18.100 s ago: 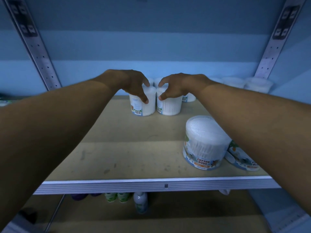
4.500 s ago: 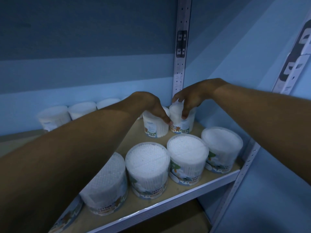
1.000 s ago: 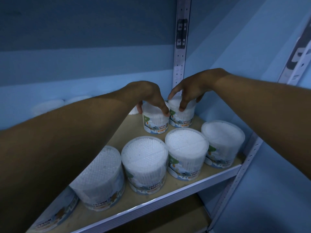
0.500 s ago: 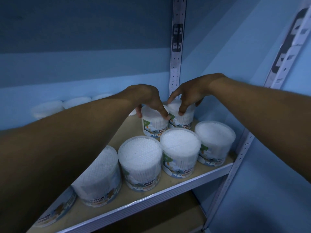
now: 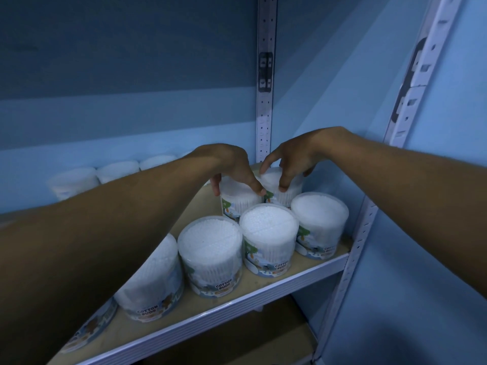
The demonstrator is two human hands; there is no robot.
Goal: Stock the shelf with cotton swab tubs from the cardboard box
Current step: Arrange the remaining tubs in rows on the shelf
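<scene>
nearest the camera, the pale front edge of the shelf (image 5: pixel 266 293) runs slantwise across the lower part of the view, with a row of cotton swab tubs standing upright just behind it: one at the far left mostly hidden under the left forearm, then the front-left tub (image 5: pixel 155 283), the front-middle tub (image 5: pixel 210 255), the front-centre tub (image 5: pixel 268 237) and the front-right tub (image 5: pixel 319 223), each close beside its neighbour, with printed labels reading "cotton buds" around their lower walls. both bare forearms reach over this row toward the right rear corner of the shelf. there the left hand (image 5: pixel 232 167) comes down from above on the left rear tub (image 5: pixel 238 197), its fingers curled over the lid with thumb and fingertips on opposite sides of the rim, so it grips that tub. right beside it, the right hand (image 5: pixel 292 159) sits over the right rear tub (image 5: pixel 282 187) with fingers arched and spread, fingertips on the lid's rim, holding it in the same top-down way. the two rear tubs stand touching or nearly so, just behind the front-centre and front-right tubs. farther back, along the blue back wall, a dim row of back tubs (image 5: pixel 116 171) stretches to the left. a perforated metal upright (image 5: pixel 264 106) rises in the corner behind the hands, and a second front upright (image 5: pixel 363 227) stands at the shelf's right end. the cardboard box is out of view.
</scene>
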